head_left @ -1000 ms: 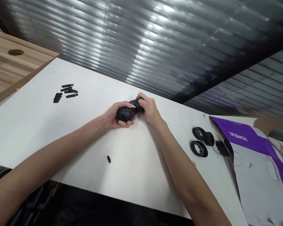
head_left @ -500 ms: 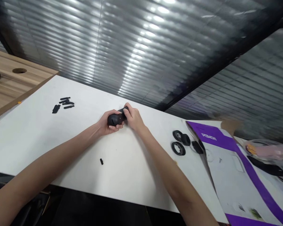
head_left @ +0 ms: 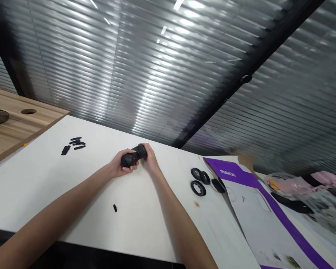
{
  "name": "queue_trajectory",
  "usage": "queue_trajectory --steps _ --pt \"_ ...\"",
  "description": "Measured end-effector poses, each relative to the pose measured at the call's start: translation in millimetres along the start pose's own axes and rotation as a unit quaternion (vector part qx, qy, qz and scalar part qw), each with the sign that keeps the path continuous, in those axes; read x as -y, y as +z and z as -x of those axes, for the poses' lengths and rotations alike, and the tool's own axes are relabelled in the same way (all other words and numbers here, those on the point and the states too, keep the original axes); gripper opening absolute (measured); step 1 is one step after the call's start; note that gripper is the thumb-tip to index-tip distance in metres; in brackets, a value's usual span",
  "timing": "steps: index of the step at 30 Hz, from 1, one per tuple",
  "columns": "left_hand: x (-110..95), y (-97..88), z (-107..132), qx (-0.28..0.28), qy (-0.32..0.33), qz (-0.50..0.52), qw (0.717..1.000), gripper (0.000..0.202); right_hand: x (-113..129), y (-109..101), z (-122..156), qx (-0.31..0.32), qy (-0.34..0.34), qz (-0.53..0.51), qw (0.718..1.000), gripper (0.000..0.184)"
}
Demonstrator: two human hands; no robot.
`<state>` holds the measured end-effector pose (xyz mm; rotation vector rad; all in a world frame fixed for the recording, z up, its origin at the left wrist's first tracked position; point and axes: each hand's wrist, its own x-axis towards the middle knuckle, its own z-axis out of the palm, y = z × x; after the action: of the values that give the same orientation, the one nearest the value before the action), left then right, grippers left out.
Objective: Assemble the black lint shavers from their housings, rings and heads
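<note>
Over the white table (head_left: pixel 95 209), my two hands hold a black, rounded device (head_left: pixel 130 159) with two bulbous ends; its exact kind is not clear. My left hand (head_left: pixel 118 165) wraps round the left end from behind and below. At the other end, the fingers of my right hand (head_left: pixel 151 160) curl over the far side and partly hide it. Nearer to me lies a small black piece (head_left: pixel 115 208), apart from both hands.
Several thin black parts (head_left: pixel 77 142) lie at the back left. Black rings (head_left: pixel 198 188) sit on the right, beside a purple and white box (head_left: pixel 240 172). A clear bag with pink contents (head_left: pixel 294 185) rests farther right. A wooden surface (head_left: pixel 19 127) adjoins on the left.
The view has tilted upward, so the table sits lower in it. My right hand has shifted from on top of the device to its right end, showing more of that end.
</note>
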<state>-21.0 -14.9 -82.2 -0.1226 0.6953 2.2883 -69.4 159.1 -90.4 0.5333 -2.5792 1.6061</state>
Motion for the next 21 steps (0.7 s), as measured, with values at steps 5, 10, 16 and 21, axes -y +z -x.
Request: queue_trajectory --steps 5,10,16,21 --pt "-1 0.9 5 0.001 -0.006 -0.025 1.000 0.019 10 4 17 -0.032 -0.023 0.013 0.999 0.047" --pt "-2 -2.7 8 -0.008 -0.016 -0.037 0.999 0.023 18 1 21 -0.012 -0.002 0.041 0.999 0.032" --pt "1 -7.0 6 -0.018 0.023 -0.083 0.996 0.024 11 -1 22 0.002 -0.012 0.040 0.999 0.038" --pt "7 -9.0 8 -0.011 0.063 -0.141 0.988 0.036 5 4 28 -0.073 -0.053 0.088 0.992 0.043"
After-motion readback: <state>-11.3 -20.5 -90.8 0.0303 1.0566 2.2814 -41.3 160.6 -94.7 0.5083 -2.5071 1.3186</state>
